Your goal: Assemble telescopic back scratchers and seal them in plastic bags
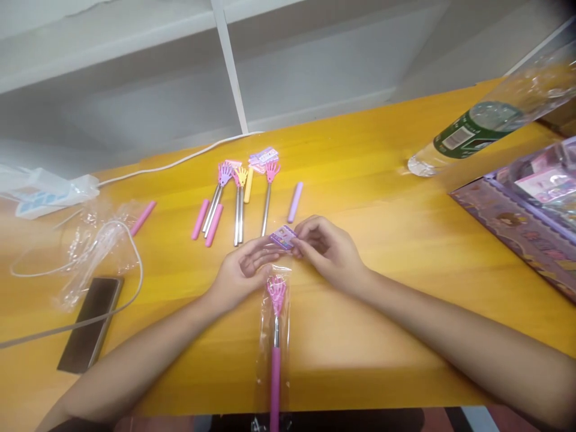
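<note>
My right hand [333, 252] pinches a small purple printed card [283, 237] between thumb and fingers. My left hand [243, 267] is at the card's left side, its fingers stretched out under the card's edge and its thumb held apart, close to the top of a clear plastic sleeve [287, 336]. Inside that sleeve lies a pink hand-shaped back scratcher [275, 366] with a metal rod and pink handle. It points away from me, below my hands, and its near end runs past the table edge.
Behind my hands lie several metal-rod back scratchers [266, 204], loose handle tubes [295, 203] and a pile of cards [264, 157]. To the left are a phone [90, 324], crumpled plastic wrap [99, 252], a cable and a power strip [58, 195]. A bottle [477, 129] and display box [513, 222] stand right.
</note>
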The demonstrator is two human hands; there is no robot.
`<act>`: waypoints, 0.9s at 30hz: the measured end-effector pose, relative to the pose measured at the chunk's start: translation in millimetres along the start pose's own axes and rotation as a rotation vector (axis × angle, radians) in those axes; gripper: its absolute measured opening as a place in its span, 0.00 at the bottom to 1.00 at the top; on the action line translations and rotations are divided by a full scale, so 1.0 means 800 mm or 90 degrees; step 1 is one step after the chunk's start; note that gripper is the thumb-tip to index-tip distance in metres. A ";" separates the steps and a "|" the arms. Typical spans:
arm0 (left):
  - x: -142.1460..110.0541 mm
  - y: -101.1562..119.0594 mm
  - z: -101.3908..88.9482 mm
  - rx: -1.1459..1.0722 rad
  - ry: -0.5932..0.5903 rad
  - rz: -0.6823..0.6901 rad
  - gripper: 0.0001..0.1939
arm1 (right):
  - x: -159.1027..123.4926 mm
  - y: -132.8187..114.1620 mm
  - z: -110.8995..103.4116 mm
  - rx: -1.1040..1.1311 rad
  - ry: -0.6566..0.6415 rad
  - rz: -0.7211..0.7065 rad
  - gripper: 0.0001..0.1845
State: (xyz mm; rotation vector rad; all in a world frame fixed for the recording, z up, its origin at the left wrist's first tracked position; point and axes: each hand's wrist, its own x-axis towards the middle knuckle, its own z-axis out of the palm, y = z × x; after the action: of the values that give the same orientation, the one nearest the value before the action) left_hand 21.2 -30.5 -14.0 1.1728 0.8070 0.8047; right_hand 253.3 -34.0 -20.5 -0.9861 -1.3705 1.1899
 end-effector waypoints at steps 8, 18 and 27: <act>0.001 0.004 -0.001 -0.046 0.022 -0.015 0.26 | 0.005 -0.001 -0.010 -0.133 0.018 -0.053 0.10; 0.006 0.001 -0.003 -0.119 -0.013 0.005 0.25 | 0.014 -0.007 -0.021 -0.295 -0.039 -0.227 0.08; 0.006 0.002 -0.008 -0.143 -0.036 -0.047 0.25 | 0.012 -0.007 -0.020 -0.319 -0.015 -0.263 0.10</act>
State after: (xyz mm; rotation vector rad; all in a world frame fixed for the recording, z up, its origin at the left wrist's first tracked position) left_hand 18.0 -23.1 -14.1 0.9561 0.6902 0.7758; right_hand 267.8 -23.4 -13.2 -0.9604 -1.8330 0.5604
